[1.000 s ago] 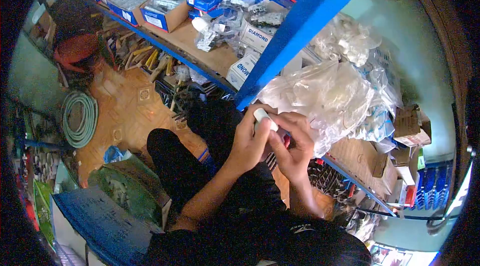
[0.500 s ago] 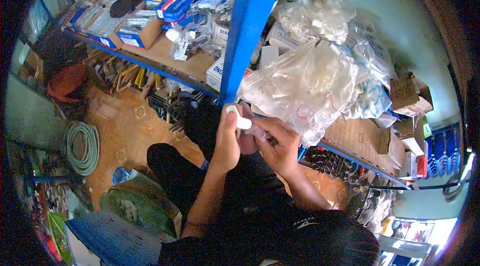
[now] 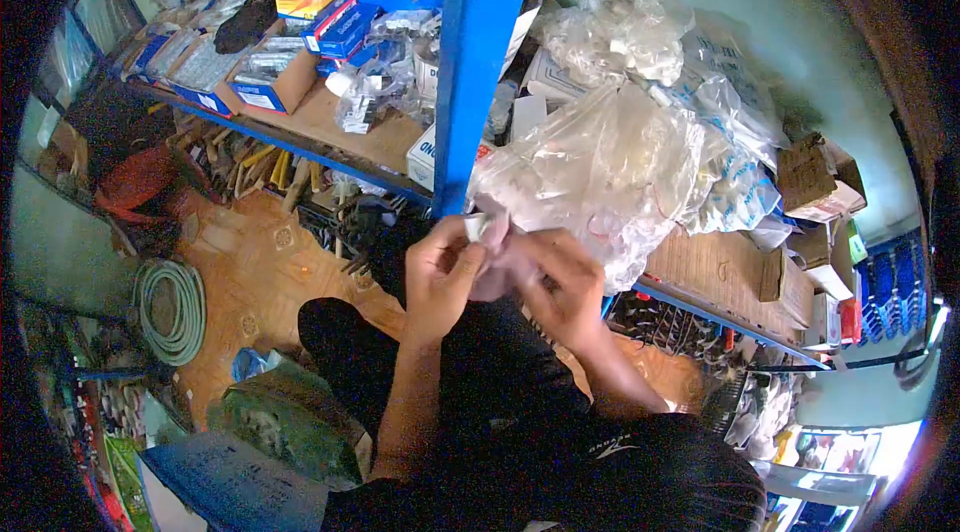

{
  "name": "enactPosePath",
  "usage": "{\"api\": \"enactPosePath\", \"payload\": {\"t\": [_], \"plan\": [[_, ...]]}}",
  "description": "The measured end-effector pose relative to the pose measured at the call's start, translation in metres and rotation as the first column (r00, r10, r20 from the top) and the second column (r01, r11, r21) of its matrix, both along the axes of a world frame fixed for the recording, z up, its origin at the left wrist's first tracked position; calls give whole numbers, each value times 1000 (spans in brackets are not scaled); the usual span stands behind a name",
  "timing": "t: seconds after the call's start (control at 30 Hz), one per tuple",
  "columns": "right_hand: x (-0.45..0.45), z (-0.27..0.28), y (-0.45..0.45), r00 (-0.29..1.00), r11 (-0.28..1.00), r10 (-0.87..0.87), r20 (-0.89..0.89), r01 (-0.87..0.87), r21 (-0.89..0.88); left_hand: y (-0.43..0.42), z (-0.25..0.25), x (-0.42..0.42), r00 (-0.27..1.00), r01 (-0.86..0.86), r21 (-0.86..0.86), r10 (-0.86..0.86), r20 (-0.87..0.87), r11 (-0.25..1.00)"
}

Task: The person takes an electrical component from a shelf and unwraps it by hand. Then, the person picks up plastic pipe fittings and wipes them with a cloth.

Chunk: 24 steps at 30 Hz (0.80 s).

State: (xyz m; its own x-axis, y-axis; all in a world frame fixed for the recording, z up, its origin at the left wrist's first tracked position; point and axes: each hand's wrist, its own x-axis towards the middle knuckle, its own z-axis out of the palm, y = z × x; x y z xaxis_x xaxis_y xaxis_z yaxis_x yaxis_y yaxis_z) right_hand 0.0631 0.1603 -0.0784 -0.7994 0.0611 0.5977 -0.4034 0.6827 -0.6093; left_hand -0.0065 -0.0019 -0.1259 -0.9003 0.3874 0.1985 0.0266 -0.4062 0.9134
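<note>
Left hand (image 3: pixel 438 277) pinches the white piece (image 3: pixel 477 228), right hand (image 3: pixel 562 284) just beside it, blurred, grip unclear, by the shelf's (image 3: pixel 705 270) edge.

Looks out from the person's head, forward and steeply down, over the black fabric shirt (image 3: pixel 620 477) at the lower edge. Shows both bare hands (image 3: pixel 438 274) close up, near the centre. Reaches past the upright blue metal post (image 3: pixel 485 62) to the brown wooden shelf (image 3: pixel 695 267). Curves widely, darkening toward the borders.
</note>
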Motion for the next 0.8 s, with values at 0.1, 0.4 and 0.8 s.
{"api": "enactPosePath", "payload": {"t": [0.1,0.4,0.8], "plan": [[-3,6,-1,990,990,-139,9,139,10,12,3,12,996,74,42,-72,-45,996],[40,-3,26,980,938,-185,74,154,310,22,13,18,993,89,-202,-72,89,975],[160,-54,294,650,504,-760,-27,614,607,-136,-163,30,965,-125,-908,263,-17,400]]}}
